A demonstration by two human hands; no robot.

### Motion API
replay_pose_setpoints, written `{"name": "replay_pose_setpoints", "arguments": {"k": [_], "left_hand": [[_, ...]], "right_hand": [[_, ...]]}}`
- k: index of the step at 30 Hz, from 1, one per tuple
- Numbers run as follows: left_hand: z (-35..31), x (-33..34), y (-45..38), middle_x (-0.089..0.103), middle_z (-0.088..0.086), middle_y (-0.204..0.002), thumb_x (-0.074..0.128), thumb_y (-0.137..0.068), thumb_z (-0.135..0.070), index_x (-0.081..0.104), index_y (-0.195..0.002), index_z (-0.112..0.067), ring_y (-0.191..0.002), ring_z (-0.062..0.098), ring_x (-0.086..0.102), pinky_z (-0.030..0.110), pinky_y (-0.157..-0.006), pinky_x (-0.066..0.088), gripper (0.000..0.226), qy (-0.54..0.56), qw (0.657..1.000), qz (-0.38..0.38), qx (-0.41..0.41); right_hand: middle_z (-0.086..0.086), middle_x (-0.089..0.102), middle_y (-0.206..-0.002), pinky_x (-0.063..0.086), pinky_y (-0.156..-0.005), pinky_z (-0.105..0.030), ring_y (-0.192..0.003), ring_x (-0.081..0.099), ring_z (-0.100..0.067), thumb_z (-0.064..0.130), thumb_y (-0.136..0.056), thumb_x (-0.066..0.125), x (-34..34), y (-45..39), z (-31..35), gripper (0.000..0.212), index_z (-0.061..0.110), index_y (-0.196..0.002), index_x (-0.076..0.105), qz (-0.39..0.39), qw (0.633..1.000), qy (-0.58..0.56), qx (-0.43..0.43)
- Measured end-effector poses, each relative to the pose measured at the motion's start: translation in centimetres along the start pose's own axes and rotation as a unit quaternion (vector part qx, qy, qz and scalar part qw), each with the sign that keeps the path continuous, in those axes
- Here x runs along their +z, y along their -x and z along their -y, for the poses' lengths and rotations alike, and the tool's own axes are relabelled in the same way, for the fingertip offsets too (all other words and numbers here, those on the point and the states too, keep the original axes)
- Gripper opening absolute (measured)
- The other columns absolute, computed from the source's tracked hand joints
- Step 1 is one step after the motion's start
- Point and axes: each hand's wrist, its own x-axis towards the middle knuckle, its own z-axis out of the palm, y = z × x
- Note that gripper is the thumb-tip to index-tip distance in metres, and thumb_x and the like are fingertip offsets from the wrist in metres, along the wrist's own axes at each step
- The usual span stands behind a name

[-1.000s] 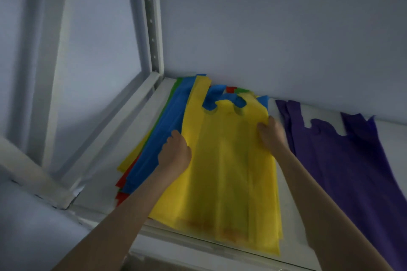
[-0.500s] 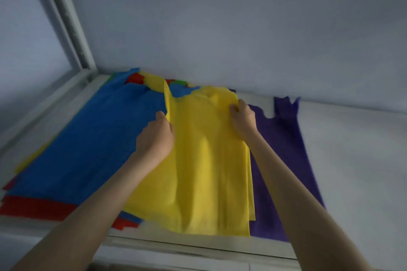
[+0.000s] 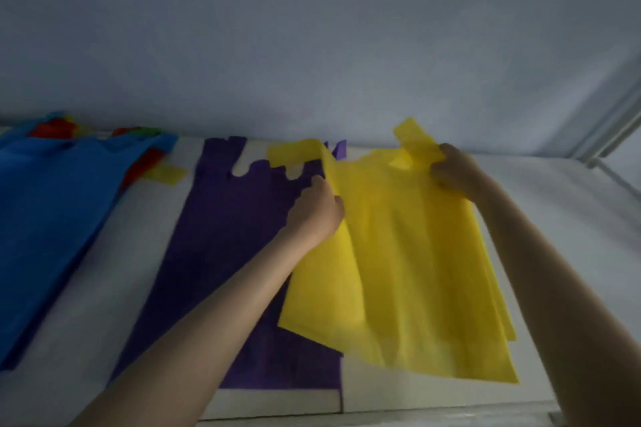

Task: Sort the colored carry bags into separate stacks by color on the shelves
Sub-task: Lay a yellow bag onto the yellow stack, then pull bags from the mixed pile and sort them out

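A yellow carry bag [image 3: 409,260] hangs spread between my two hands over the white shelf [image 3: 562,218]. My left hand [image 3: 317,210] grips its upper left edge below one handle. My right hand [image 3: 456,172] pinches the upper right handle. The bag's left side overlaps a purple bag [image 3: 222,236] lying flat on the shelf. At far left lies a mixed pile with a blue bag [image 3: 52,204] on top and red, green and yellow bags [image 3: 145,158] showing under it.
The grey back wall [image 3: 312,45] runs behind the shelf. A white shelf upright [image 3: 614,128] rises at the right edge. The shelf's front lip [image 3: 416,412] runs along the bottom.
Both hands have carried the yellow bag to the right, off the mixed pile and past the purple bag. The view has swung right; the blue bag now tops the pile.
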Motion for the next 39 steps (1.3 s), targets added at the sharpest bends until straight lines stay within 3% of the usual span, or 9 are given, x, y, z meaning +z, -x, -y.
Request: {"name": "replay_pose_setpoints", "arguments": {"k": [4,6,8,10,13,19,28,33,39], "left_hand": [[-6.6,5.7,-1.4,0.055,0.023,-0.125,0.03,-0.1,-0.014,0.028,-0.138,0.0,-0.11,0.04,0.057,0.044,-0.083,0.046,0.041,0.021,0.999,-0.014,0.02],[-8.6,8.6,-2.0,0.056,0.021,-0.126,0.029,-0.1,-0.012,0.025,-0.142,0.0,-0.112,0.039,0.056,0.042,-0.084,0.046,0.044,-0.004,1.0,-0.009,-0.004],[-9.5,11.5,-2.4,0.053,0.018,-0.132,0.028,-0.101,-0.01,0.017,-0.146,-0.001,-0.117,0.035,0.055,0.041,-0.087,0.046,0.048,-0.043,0.998,0.022,-0.047],[-9.4,13.6,-2.5,0.05,0.015,-0.137,0.029,-0.101,-0.01,0.019,-0.146,-0.001,-0.121,0.033,0.054,0.04,-0.091,0.046,0.047,-0.074,0.993,0.04,-0.088],[-9.4,15.4,-2.4,0.052,0.014,-0.134,0.031,-0.101,-0.014,0.03,-0.139,-0.003,-0.12,0.032,0.055,0.039,-0.092,0.046,0.039,-0.11,0.986,0.039,-0.122],[-9.9,15.8,-2.0,0.049,0.014,-0.137,0.04,-0.098,-0.024,0.042,-0.131,-0.002,-0.127,0.031,0.049,0.037,-0.1,0.041,0.04,-0.177,0.97,0.046,-0.162],[-7.5,12.8,-1.0,0.05,0.015,-0.13,0.04,-0.099,-0.024,0.042,-0.126,-0.004,-0.119,0.029,0.051,0.036,-0.092,0.043,0.034,-0.192,0.973,-0.001,-0.124],[-3.8,8.9,-0.5,0.052,0.015,-0.127,0.038,-0.099,-0.018,0.044,-0.123,-0.002,-0.114,0.028,0.053,0.034,-0.085,0.046,0.03,-0.236,0.971,-0.021,-0.038],[3.0,1.0,0.6,0.048,0.016,-0.134,0.041,-0.098,-0.019,0.044,-0.129,-0.001,-0.124,0.03,0.048,0.038,-0.093,0.044,0.036,-0.287,0.957,-0.051,-0.007]], "right_hand": [[-0.025,0.049,-0.098,0.038,-0.074,-0.038,-0.093,0.05,-0.03,0.002,-0.088,0.045,-5.3,-3.8,-6.9,0.019,0.007,-0.106,0.045,-0.055,0.997,-0.023,0.04],[-0.031,0.052,-0.118,0.041,-0.088,-0.046,-0.112,0.052,-0.04,0.011,-0.084,0.05,-5.8,-5.0,-10.4,0.044,-0.004,-0.125,0.044,-0.037,0.997,-0.014,0.067],[-0.03,0.051,-0.116,0.039,-0.086,-0.045,-0.109,0.051,-0.037,0.02,-0.073,0.053,-4.8,-5.4,-13.7,0.062,-0.01,-0.126,0.041,0.011,0.996,-0.008,0.092],[-0.028,0.048,-0.11,0.037,-0.083,-0.043,-0.105,0.049,-0.034,0.017,-0.073,0.052,-3.4,-5.3,-16.4,0.055,-0.009,-0.12,0.042,0.051,0.992,-0.001,0.118],[-0.032,0.046,-0.131,0.041,-0.093,-0.046,-0.121,0.047,-0.043,0.0,-0.09,0.042,-2.7,-5.3,-18.4,0.048,-0.005,-0.137,0.032,0.055,0.988,0.021,0.144],[-0.029,0.046,-0.134,0.039,-0.097,-0.045,-0.124,0.044,-0.042,0.0,-0.093,0.037,-2.4,-5.8,-18.9,0.046,-0.003,-0.138,0.032,0.049,0.99,0.04,0.124],[-0.023,0.038,-0.137,0.031,-0.104,-0.042,-0.131,0.03,-0.037,-0.001,-0.09,0.04,-0.2,-4.5,-14.4,0.043,0.004,-0.132,0.044,-0.108,0.98,0.16,0.055],[-0.023,0.057,-0.122,0.035,-0.098,-0.035,-0.118,0.048,-0.038,0.002,-0.088,0.044,3.8,-3.2,-7.8,0.035,0.008,-0.117,0.062,-0.053,0.987,0.122,-0.089],[-0.019,0.057,-0.122,0.033,-0.102,-0.034,-0.122,0.047,-0.034,0.008,-0.09,0.046,9.5,0.4,2.2,0.032,0.012,-0.116,0.063,-0.021,0.985,0.091,-0.145]]}}
